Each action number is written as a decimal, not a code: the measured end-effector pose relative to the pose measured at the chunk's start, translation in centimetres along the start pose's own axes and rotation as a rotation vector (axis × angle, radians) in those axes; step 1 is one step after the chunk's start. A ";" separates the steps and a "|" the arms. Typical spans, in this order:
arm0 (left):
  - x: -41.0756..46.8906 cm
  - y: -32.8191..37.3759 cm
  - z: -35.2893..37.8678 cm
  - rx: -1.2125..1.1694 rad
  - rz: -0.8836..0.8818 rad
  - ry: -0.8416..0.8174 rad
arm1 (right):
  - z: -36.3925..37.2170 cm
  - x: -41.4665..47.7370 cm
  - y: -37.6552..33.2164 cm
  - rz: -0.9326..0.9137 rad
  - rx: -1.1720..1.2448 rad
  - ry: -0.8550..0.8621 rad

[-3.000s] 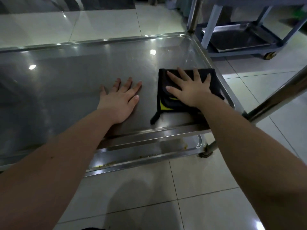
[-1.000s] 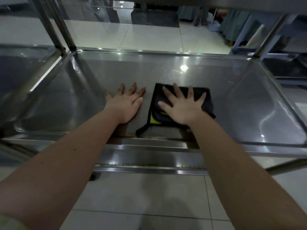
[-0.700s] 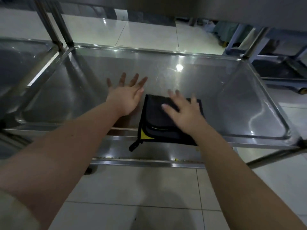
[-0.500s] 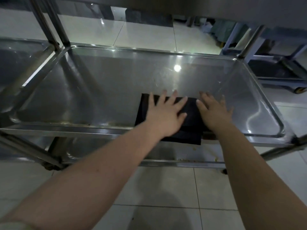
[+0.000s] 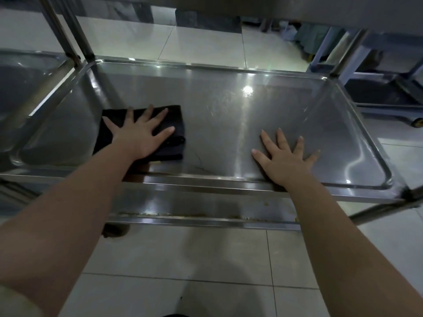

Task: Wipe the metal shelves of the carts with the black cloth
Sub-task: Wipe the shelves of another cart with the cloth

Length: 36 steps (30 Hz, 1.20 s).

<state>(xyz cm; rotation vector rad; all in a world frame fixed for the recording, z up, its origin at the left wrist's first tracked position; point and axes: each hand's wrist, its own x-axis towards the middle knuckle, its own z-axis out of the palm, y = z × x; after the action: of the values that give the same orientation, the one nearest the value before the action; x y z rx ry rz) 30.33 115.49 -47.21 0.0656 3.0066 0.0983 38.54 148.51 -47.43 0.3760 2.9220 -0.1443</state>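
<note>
A folded black cloth [image 5: 176,124] lies on the left part of the cart's metal shelf [image 5: 229,115]. My left hand [image 5: 139,133] presses flat on the cloth with its fingers spread. My right hand [image 5: 286,159] rests flat on the bare shelf to the right, near the front rim, with its fingers spread and nothing in it.
A lower shelf [image 5: 206,207] with crumbs along its edge shows under the front rim. Another metal cart shelf [image 5: 20,88] stands at the left, beyond the upright posts [image 5: 77,30]. A blue-framed cart [image 5: 386,92] stands at the back right. Pale floor tiles surround the carts.
The cloth passed from under my right hand to under my left hand and slid left across the shelf. My right hand moved right onto bare metal.
</note>
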 end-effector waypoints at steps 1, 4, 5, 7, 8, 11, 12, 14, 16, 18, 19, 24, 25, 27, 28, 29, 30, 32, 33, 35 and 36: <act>0.0 0.1 -0.1 0.001 0.004 -0.003 | 0.0 0.3 -1.4 -0.017 0.017 0.002; -1.0 2.1 -0.2 -0.025 0.045 -0.015 | 0.5 1.3 -6.8 -0.182 0.031 0.029; -1.8 3.2 0.0 -0.022 0.078 -0.015 | 0.6 1.7 -8.1 -0.191 0.043 0.044; -3.6 5.6 0.9 0.014 0.158 0.004 | 0.9 2.3 -9.3 -0.143 0.058 0.069; -4.4 6.4 1.3 0.036 0.189 0.010 | 1.0 2.5 -9.1 -0.128 0.055 0.074; -4.8 4.9 1.5 0.046 0.198 -0.006 | 1.2 2.5 -8.5 -0.145 0.045 0.075; -4.4 3.0 1.3 0.039 0.172 -0.011 | 1.3 2.5 -8.6 -0.152 0.040 0.075; -3.4 -1.7 0.6 0.027 0.076 -0.017 | 1.3 2.5 -8.8 -0.149 0.029 0.077; -2.8 -6.0 0.1 0.015 -0.037 -0.027 | 1.3 2.4 -9.0 -0.136 0.007 0.084; -2.6 -8.0 -0.1 0.017 -0.090 -0.037 | 1.1 2.2 -9.8 -0.150 -0.017 0.082; -2.6 -8.1 -0.1 0.023 -0.090 -0.039 | 1.1 2.0 -10.8 -0.191 -0.032 0.078; -3.3 -6.6 -0.6 -0.007 -0.079 -0.055 | 1.1 1.9 -18.6 -0.421 0.053 0.113; -3.8 -5.9 -0.5 -0.011 -0.067 -0.057 | 1.2 2.3 -19.5 -0.417 0.086 0.107; -4.8 -3.9 0.2 0.010 -0.019 -0.056 | 1.5 3.1 -19.9 -0.383 0.086 0.084; -5.2 -3.1 0.5 0.023 0.008 -0.057 | 1.6 3.3 -19.7 -0.371 0.062 0.074; -5.5 -2.7 0.8 0.029 0.024 -0.061 | 1.7 3.3 -19.5 -0.370 0.035 0.069; -5.5 -3.0 0.8 0.027 0.028 -0.065 | 1.7 3.3 -19.4 -0.375 0.010 0.066; -5.1 -5.7 0.2 0.015 -0.011 -0.073 | 1.5 3.0 -19.3 -0.395 -0.026 0.052; -5.0 -7.8 -0.2 0.011 -0.055 -0.079 | 1.4 3.0 -19.3 -0.408 -0.039 0.042; -4.8 -12.3 -1.0 0.000 -0.150 -0.096 | 1.2 2.8 -19.4 -0.426 -0.073 0.026; -4.8 -14.1 -1.4 0.000 -0.181 -0.105 | 1.2 2.8 -19.5 -0.429 -0.092 0.026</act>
<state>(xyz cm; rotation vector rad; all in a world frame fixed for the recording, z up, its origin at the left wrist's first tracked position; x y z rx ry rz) 34.31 101.11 -46.16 -0.1943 2.8909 0.0733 31.05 130.28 -47.79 -0.2697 2.9762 -0.0635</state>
